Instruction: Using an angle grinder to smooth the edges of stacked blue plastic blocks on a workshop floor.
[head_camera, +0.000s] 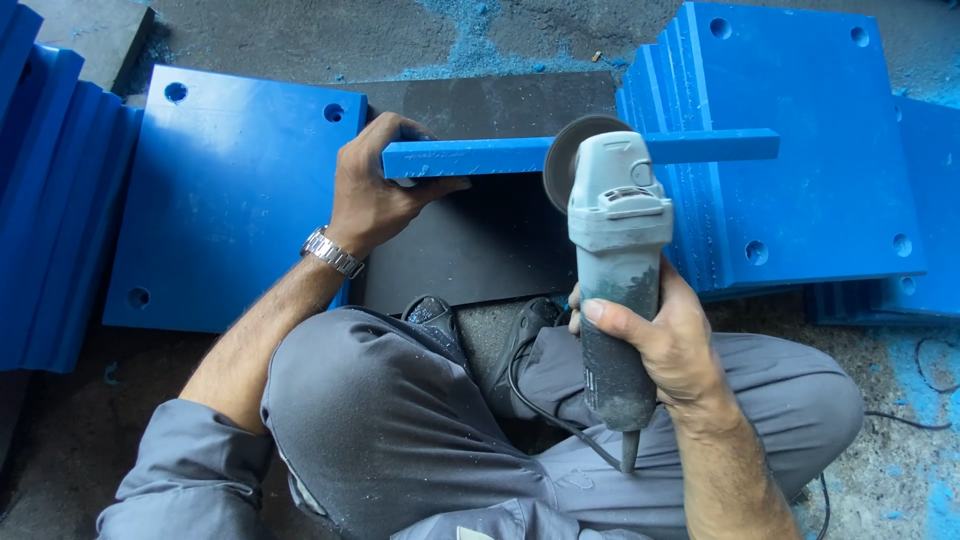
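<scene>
both hands are busy: the left hand (375, 190) clamps one end of a blue plastic plate (480, 156) stood on edge over a dark slab (470, 240), while the right hand (665, 340) grips the body of a grey angle grinder (618, 250). its disc (560, 160) meets the plate's upper edge near mid-length. blue flat plates (225, 195) lie left, a stack (800, 150) right. blue dust (480, 30) on the floor suggests work well under way; how much edge is left i cannot tell.
</scene>
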